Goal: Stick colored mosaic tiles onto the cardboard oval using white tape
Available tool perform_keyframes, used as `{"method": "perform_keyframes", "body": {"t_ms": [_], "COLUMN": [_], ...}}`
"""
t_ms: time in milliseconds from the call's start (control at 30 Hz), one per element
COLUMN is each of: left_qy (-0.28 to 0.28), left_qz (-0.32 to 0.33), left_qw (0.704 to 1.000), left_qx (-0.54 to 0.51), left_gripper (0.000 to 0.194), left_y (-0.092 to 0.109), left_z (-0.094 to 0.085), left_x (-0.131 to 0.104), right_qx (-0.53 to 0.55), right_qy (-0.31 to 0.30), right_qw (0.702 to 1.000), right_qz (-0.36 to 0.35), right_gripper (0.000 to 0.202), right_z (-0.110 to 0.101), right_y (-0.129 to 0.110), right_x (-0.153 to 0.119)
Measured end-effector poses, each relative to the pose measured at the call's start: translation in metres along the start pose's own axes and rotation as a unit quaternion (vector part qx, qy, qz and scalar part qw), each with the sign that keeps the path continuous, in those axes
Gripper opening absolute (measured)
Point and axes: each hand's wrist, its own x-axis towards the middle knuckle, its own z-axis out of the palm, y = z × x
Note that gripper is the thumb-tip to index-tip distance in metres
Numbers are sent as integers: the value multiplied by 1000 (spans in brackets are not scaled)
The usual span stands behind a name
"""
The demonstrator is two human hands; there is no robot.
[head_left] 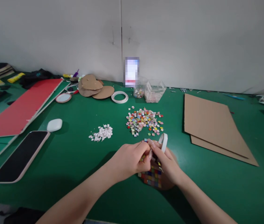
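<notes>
Mosaic under left hand, right hand alongside

The mosaic is multicoloured, chequered; tape roll white; tabletop green.

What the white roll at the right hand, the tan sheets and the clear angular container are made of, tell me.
White roll: probably paper-based tape, matte; a narrow, pale ring.
Tan sheets: likely cardboard, matte; plain brown faces, no shine.
Clear angular container: see-through, shiny walls suggest plastic, though glass is possible.
</notes>
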Motion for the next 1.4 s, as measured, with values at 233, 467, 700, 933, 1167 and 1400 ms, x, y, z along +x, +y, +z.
{"method": "perform_keyframes", "body": {"t_ms": [233,467,700,933,1167,1400], "left_qy": [0,12,7,1,-10,-6], "left_qz": [-4,1,-12,-20,-38,-17], "left_qw": [1000,1000,1000,1000,999,1000], "left_qx": [7,4,-7,-13,-14,2], "left_gripper": [8,8,10,11,11,8], "left_y": [0,-2,-2,-2,0,1], "left_z": [1,3,3,3,2,1], "left_x": [0,-1,-1,0,0,0], "right_qx": [9,-31,-38,-43,-57,-28], "right_qy": [-3,-10,-20,-24,-14,3], "right_qw": [1000,999,997,997,997,999], "right_qz": [-7,-31,-58,-62,-51,-37], "right_gripper": [25,28,25,25,30,27], "right_z": [0,-1,-2,-2,-3,-3], "right_y": [5,5,6,4,5,8], "right_x": [0,1,1,1,2,2]}}
